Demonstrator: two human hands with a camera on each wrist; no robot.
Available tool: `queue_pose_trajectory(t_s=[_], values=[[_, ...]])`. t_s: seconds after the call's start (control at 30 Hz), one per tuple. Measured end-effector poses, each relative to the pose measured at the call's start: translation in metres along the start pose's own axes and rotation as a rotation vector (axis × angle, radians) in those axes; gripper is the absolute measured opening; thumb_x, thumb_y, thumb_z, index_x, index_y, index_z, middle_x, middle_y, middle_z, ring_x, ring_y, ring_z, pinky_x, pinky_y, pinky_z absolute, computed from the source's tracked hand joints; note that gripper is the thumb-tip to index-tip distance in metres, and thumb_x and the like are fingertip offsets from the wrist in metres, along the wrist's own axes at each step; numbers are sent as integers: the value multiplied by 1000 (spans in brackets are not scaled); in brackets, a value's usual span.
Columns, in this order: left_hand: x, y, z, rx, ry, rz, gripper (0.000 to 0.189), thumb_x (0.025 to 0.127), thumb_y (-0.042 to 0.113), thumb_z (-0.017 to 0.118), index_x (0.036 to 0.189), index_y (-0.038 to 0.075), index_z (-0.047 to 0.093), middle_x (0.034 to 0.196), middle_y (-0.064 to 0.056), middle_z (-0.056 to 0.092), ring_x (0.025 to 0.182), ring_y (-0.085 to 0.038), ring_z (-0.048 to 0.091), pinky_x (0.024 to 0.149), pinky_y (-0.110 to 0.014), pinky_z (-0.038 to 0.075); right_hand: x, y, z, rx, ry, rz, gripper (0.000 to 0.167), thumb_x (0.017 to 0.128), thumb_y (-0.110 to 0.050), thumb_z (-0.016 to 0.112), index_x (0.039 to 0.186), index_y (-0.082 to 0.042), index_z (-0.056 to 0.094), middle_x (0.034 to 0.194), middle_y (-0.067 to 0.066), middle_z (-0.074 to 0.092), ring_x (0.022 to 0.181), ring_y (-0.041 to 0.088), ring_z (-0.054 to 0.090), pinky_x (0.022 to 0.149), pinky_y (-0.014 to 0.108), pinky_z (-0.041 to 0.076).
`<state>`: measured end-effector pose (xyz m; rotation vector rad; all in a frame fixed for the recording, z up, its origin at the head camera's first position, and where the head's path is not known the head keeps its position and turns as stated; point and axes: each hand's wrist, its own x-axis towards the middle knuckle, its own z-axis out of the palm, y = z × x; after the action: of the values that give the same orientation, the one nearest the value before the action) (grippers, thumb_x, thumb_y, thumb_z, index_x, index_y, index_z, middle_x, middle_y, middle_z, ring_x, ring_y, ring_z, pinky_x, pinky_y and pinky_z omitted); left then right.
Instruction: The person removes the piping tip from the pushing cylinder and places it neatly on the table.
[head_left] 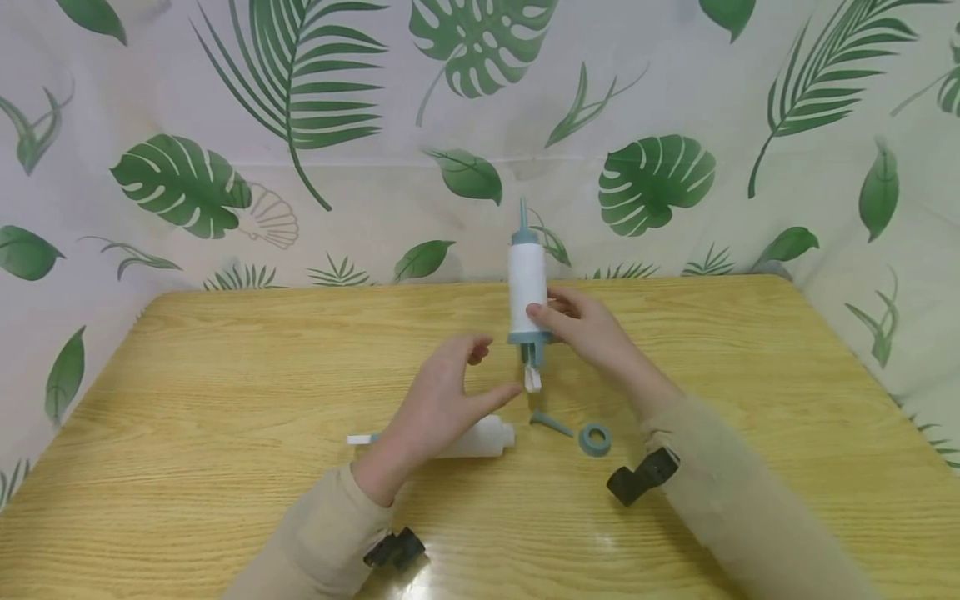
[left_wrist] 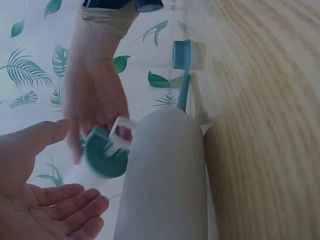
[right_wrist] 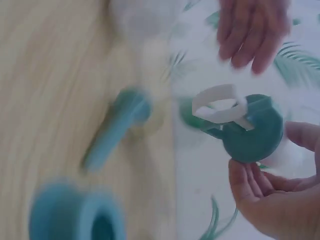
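Observation:
My right hand (head_left: 588, 329) grips a white tube (head_left: 527, 283) with a slim teal nozzle (head_left: 523, 218) on top and a teal end cap. The tube stands upright over the table. A white loop handle (right_wrist: 220, 104) juts from the teal end cap (right_wrist: 257, 132), which faces the camera in the right wrist view. My left hand (head_left: 442, 400) holds nothing; its thumb and fingers are spread apart, with the thumb tip close beside the loop. Beneath this hand a white bottle (head_left: 487, 437) lies on its side, partly hidden by the hand and wrist.
On the wooden table (head_left: 225, 375), a small teal nozzle (head_left: 553, 424) and a teal ring (head_left: 595, 440) lie between the forearms. A white piece with a teal part (head_left: 363, 439) pokes out left of the left wrist. A leaf-patterned cloth (head_left: 360, 183) hangs behind the table.

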<state>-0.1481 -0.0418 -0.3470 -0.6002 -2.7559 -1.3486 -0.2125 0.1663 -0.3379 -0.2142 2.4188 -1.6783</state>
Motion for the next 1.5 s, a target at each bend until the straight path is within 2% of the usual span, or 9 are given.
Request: queue_pose_trajectory(t_s=[0.1,0.23,0.33,0.43,0.5,0.67,0.8,1.07,1.5], values=[[0,-1,-1,-29,45,20,72,82,42,74,135,2,45,127,-10,52,116,-24,49,96,-41,43,-7,-8,8,168,-6,-57,57,95,-30,60,140,-1,41,131,17,51,116,29,52,98,41,44],[1,-1,-3,-46,127,92,73,78,39,78,134,5,45,125,-7,51,114,-22,49,95,-38,43,-17,-17,18,281,-37,-112,54,92,-18,64,138,-2,40,127,18,50,116,29,52,98,41,44],[2,-2,-5,22,228,168,71,75,35,82,129,4,47,119,-8,52,109,-23,50,91,-37,44,-23,-22,24,308,-58,-136,57,90,-12,65,139,-3,36,126,18,49,118,31,51,97,41,45],[3,-3,-7,140,324,233,71,72,33,84,126,0,50,117,-11,52,105,-24,50,89,-37,44,-25,-23,28,311,-62,-139,61,89,-12,67,140,-5,35,127,17,50,117,32,51,96,40,46],[4,-3,-8,203,359,272,72,70,32,86,125,-1,52,117,-13,53,105,-26,50,90,-39,43,-27,-23,31,299,-68,-140,60,89,-13,68,140,-6,36,126,17,51,117,31,52,95,40,46],[4,-5,-10,285,371,339,69,69,27,87,122,1,53,114,-11,57,101,-25,53,85,-39,44,-28,-22,38,291,-107,-144,59,90,-14,67,141,-8,38,127,17,53,116,30,53,97,43,45],[5,-8,-13,334,382,357,63,70,20,86,121,2,54,111,-11,60,96,-25,56,80,-39,47,-29,-20,42,301,-119,-136,56,90,-15,67,138,-6,40,128,16,53,117,29,52,97,43,44],[5,-9,-22,398,408,329,57,68,10,86,118,3,61,108,-11,64,96,-28,59,81,-41,49,-28,-14,35,364,-155,-129,53,92,-16,65,136,-1,41,130,17,51,119,29,52,97,37,45],[5,-12,-31,423,412,305,52,66,2,83,114,4,62,107,-11,65,97,-29,60,84,-42,49,-27,-9,15,397,-64,-98,55,93,-15,63,134,11,37,124,21,49,116,35,51,97,33,45]])
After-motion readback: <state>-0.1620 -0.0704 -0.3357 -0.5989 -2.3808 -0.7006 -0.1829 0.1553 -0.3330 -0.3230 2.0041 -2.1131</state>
